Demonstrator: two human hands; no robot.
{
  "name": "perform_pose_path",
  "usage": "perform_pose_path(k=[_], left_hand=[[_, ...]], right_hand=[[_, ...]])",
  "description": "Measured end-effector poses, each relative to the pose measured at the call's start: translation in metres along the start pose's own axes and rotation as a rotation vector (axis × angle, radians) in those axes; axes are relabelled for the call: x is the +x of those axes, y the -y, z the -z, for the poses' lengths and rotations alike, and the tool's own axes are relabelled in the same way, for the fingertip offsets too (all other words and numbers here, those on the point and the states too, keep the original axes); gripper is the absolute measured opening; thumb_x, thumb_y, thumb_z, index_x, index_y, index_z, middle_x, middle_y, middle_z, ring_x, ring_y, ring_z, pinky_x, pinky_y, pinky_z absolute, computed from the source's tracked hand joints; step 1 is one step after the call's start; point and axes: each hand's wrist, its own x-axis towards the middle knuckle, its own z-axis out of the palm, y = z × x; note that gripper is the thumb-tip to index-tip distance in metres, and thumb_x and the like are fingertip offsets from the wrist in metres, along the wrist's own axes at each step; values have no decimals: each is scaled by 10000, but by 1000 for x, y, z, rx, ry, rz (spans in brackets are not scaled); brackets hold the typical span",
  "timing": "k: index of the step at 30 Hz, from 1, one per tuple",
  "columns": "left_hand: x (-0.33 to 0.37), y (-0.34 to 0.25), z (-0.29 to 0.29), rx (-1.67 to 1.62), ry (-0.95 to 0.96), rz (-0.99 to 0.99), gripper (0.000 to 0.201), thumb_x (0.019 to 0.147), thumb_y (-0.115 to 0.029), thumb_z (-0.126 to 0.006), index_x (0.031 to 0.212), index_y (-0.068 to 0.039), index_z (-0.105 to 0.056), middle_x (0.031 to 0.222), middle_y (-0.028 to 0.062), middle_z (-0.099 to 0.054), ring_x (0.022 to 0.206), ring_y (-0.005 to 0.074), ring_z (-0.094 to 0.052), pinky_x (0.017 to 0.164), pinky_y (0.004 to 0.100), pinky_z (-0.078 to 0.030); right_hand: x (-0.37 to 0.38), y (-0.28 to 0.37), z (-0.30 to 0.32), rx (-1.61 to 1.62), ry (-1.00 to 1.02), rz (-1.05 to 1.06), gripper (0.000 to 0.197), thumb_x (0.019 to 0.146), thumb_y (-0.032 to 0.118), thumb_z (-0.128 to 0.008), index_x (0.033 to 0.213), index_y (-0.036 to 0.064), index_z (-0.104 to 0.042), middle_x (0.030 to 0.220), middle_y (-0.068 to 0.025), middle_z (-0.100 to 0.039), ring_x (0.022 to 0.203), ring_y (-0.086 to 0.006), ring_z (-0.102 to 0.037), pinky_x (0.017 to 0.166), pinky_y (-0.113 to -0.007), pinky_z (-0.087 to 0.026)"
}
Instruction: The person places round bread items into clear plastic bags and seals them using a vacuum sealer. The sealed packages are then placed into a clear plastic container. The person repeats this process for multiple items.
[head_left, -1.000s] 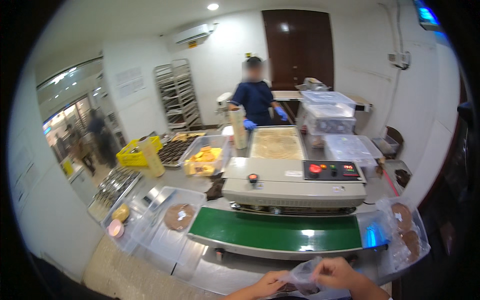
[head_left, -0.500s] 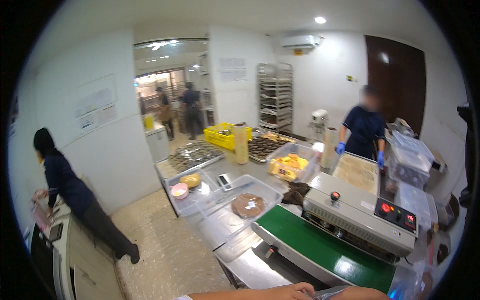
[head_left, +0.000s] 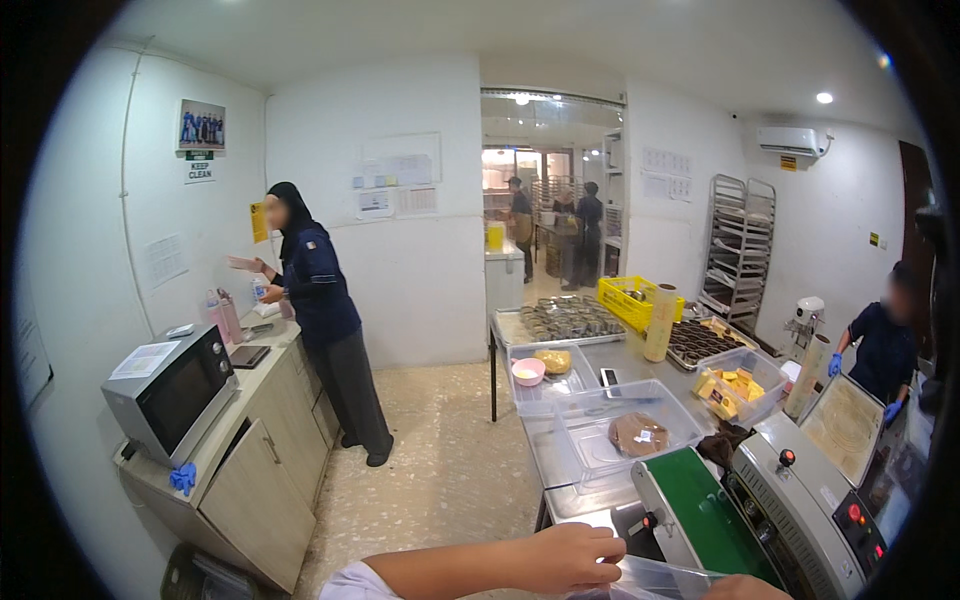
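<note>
My left hand [head_left: 578, 558] reaches in from the lower edge, its fingers curled closed at the edge of a piece of clear plastic [head_left: 660, 580]. Whether that plastic is a bag or a box, I cannot tell. Only the back of my right hand [head_left: 748, 588] shows, at the plastic's other end; its fingers are hidden below the picture's edge. Just beyond my hands stands a sealing machine [head_left: 800, 500] with a green conveyor belt [head_left: 695, 510]. Left of the belt, a clear plastic box [head_left: 580, 440] holds a brown bagged mass [head_left: 638, 434].
Farther along the steel table [head_left: 540, 460] are a pink bowl [head_left: 527, 372], a phone [head_left: 610, 380], a box of yellow packets [head_left: 735, 390] and a yellow crate [head_left: 625, 300]. One person [head_left: 325, 300] stands at the left counter by a microwave [head_left: 175, 390]; a gloved person [head_left: 880, 330] works at the right.
My view has swung left, bringing the microwave and counter into sight. My left hand now shows more fully, still at the clear plastic. The person at the counter now holds up a flat item.
</note>
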Motion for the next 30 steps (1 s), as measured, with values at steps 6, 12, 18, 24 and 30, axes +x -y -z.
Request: perform_pose_path(k=[6,12,18,24,30], left_hand=[[-25,-18,9,56,-42,152,125,789,-165,-596,819,-78,-511,808,64,-454,712,226,-499,579,323,-424],[-41,-31,13,38,-57,396,137,772,-169,-625,803,-72,-533,924,94,-490,825,245,-510,664,309,-433],[-75,0,-29,-260,-321,540,123,786,-130,-619,875,-67,-561,1123,97,-504,992,196,-492,795,291,-428],[-275,52,-108,-413,388,1713,404,875,-313,-475,1207,-86,-494,1151,81,-545,1067,181,-484,900,315,-369],[-351,39,-195,-604,115,1872,400,883,-321,-450,1195,-77,-498,1152,83,-542,1075,186,-480,914,323,-357]], right_hand=[[22,-3,-5,24,41,193,118,700,98,-609,668,17,-529,658,-177,-511,649,-366,-506,580,-423,-401],[28,0,-9,-15,-108,216,98,720,112,-590,725,28,-540,708,-155,-517,703,-340,-507,634,-409,-413],[27,10,-20,99,-368,285,131,682,56,-620,650,20,-499,632,-177,-470,599,-363,-471,541,-419,-377],[33,3,-51,28,-424,282,139,690,62,-625,664,35,-492,638,-154,-484,599,-345,-480,549,-423,-385],[0,-8,-59,134,-430,83,107,692,50,-636,729,18,-540,659,-148,-508,577,-309,-519,511,-369,-416]])
